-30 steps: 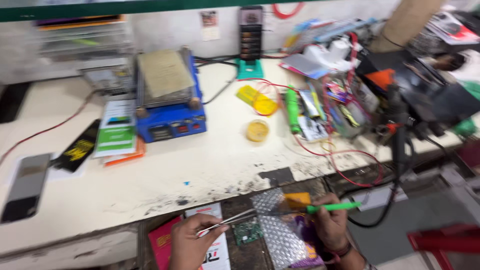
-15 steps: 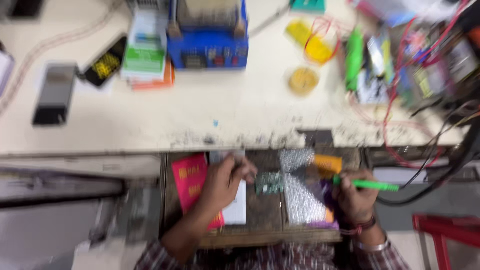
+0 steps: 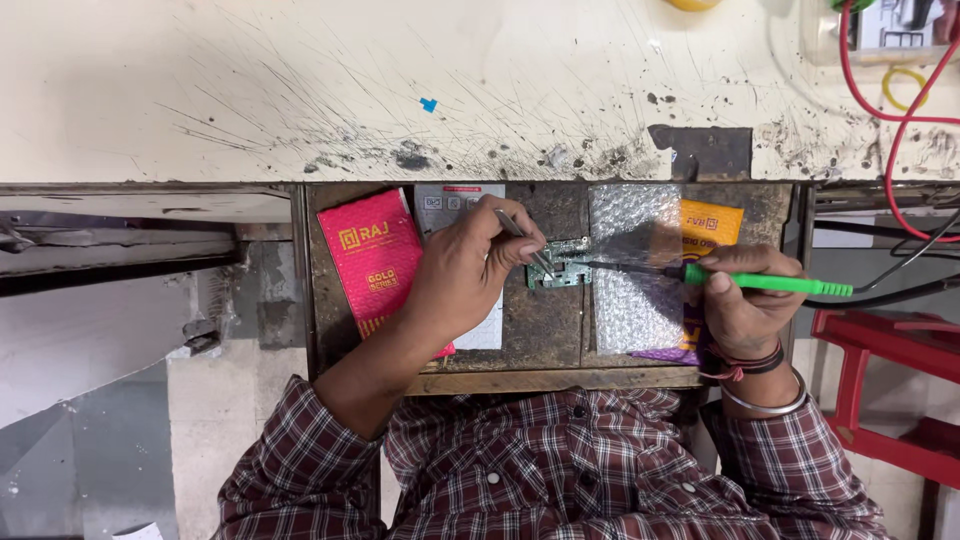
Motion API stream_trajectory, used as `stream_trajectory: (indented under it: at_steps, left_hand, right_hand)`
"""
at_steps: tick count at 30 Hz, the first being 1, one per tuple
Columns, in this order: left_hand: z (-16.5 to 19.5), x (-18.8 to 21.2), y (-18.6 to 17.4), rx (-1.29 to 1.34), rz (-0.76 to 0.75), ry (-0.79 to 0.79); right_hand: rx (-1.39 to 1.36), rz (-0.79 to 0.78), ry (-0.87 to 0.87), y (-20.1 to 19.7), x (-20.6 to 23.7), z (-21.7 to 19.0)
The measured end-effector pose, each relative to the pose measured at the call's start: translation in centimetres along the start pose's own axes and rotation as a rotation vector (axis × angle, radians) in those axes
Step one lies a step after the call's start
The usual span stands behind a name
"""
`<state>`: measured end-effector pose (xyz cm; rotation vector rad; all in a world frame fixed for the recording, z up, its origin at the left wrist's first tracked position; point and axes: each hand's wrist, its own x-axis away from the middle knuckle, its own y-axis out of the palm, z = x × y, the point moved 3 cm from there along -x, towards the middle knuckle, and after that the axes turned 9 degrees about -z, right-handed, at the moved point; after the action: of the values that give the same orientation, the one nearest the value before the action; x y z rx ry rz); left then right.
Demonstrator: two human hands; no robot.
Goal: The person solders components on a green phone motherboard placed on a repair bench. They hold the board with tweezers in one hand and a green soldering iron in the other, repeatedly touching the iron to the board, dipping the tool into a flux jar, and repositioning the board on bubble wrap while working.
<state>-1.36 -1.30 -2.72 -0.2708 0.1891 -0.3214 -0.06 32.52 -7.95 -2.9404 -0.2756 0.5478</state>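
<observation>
— Where do we have the small green circuit board (image 3: pixel 560 268)?

— It lies in the pulled-out tray (image 3: pixel 545 335) under the front edge of the bench (image 3: pixel 300 90), near the tray's middle, its long axis running left to right. Our left hand (image 3: pixel 465 270) sits just to its left, pinched shut on metal tweezers (image 3: pixel 527 243) whose tips slant down to the board's left end.

— And the other side?

— Our right hand (image 3: pixel 745 300) is farther off, to the board's right, closed around the green-handled soldering iron (image 3: pixel 765 282). Its thin dark shaft reaches leftward across the bubble-wrap sheet (image 3: pixel 635 265) toward the board's right edge. So the left hand is nearer; the iron comes in along the board's own long axis.

— What can't we make out?

— Whether the iron's tip touches the board; it is too fine to tell. The left hand covers part of the white card (image 3: pixel 460 200) beside the pink packet (image 3: pixel 375 255), and the bubble wrap hides most of the orange packet (image 3: pixel 712 225). The red wires (image 3: pixel 880 90) at the bench's far right corner are cut off.
</observation>
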Motion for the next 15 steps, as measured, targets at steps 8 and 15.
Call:
stream_trajectory:
  at_steps: [8, 15]
  left_hand:
    - [-0.9, 0.0, 0.6, -0.114, 0.012, -0.01]
    - [-0.9, 0.0, 0.8, -0.173, 0.065, 0.087]
  right_hand:
    - [0.099, -0.069, 0.034, 0.7, -0.6, -0.4]
    - [0.137, -0.092, -0.005, 1.2, -1.3, -1.1]
